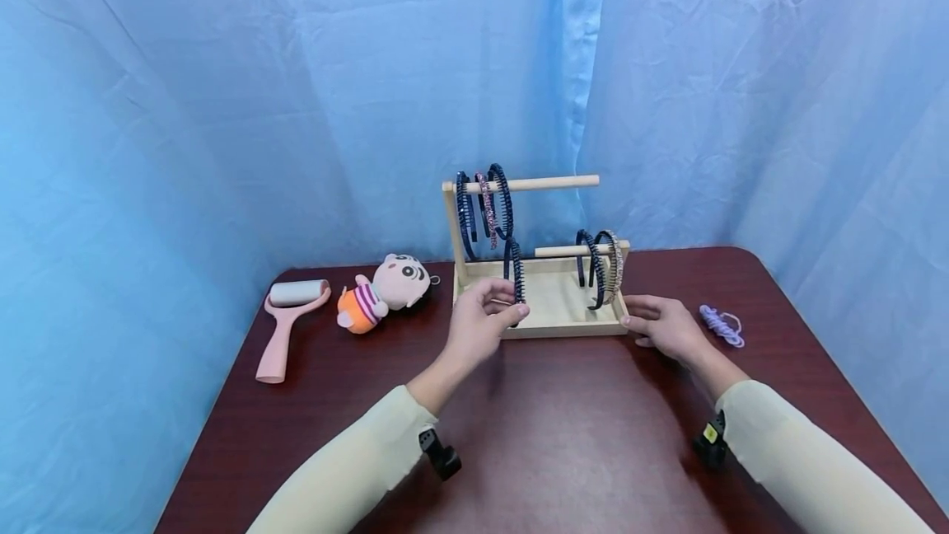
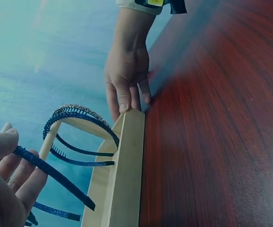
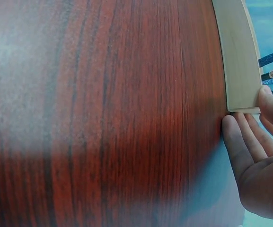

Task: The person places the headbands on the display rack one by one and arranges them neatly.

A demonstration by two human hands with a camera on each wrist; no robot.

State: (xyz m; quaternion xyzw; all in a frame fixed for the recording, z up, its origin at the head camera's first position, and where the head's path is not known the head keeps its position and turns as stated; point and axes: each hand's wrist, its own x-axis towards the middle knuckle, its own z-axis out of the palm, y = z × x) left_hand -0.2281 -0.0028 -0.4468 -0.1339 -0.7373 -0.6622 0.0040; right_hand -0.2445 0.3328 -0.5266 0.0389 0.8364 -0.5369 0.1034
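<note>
My left hand pinches a dark blue toothed headband between thumb and fingers, over the left part of a wooden headband stand. In the left wrist view the held headband slants down with one end low near the tray. My right hand holds the stand's front right corner, thumb at the rim and fingers against the outer end, as the right wrist view shows. On the upper bar hang several headbands, one of them pink speckled. The lower bar carries dark headbands and a beige beaded one.
A plush doll in an orange and striped outfit lies left of the stand. Beyond it is a pink lint roller. A bundle of lilac cord lies right of my right hand. Blue curtains hang behind the dark red table.
</note>
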